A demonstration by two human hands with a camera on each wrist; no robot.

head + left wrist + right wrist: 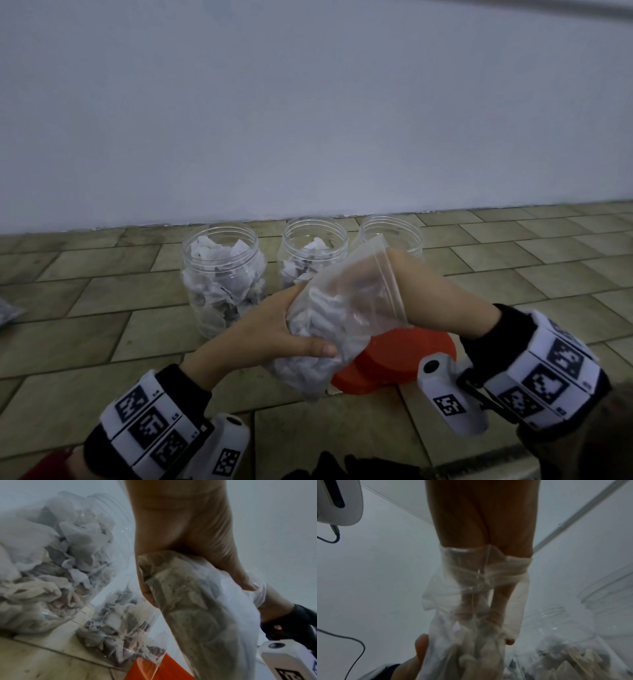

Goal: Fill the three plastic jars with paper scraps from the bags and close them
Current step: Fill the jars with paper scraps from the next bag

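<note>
Head view: our left hand (pixel 270 329) grips the clear plastic bag (pixel 329 329) from the left, thumb across the front, fingers wrapped behind its bulging lower half. Our right hand (pixel 363 284) is pushed into the bag's open mouth as far as the wrist; its fingers show only dimly through the plastic among the paper scraps (pixel 318 318), so we cannot tell whether they are curled on anything. Behind the bag three lidless plastic jars stand in a row on the tiled floor (pixel 102 329) by the wall: the left jar (pixel 224 274) nearly full of scraps, the middle jar (pixel 313 253) partly filled, the right jar (pixel 394 233) mostly hidden by the bag. An orange lid (pixel 394 363) lies on the floor under the bag and our right forearm.

Left wrist view: our left hand (pixel 180 545) clamps the bag (pixel 197 608), thumb and fingers pressed into the plastic. The left jar (pixel 51 561) sits just beside it, the middle jar (pixel 120 622) lower down, a corner of the orange lid (pixel 154 672) at the bottom.

Right wrist view: our right hand (pixel 481 601) sits inside the bag (pixel 471 635), fingers pointing down into the scraps, blurred. The left hand's thumb (pixel 421 646) presses the bag's side. Jars appear at the right edge.
</note>
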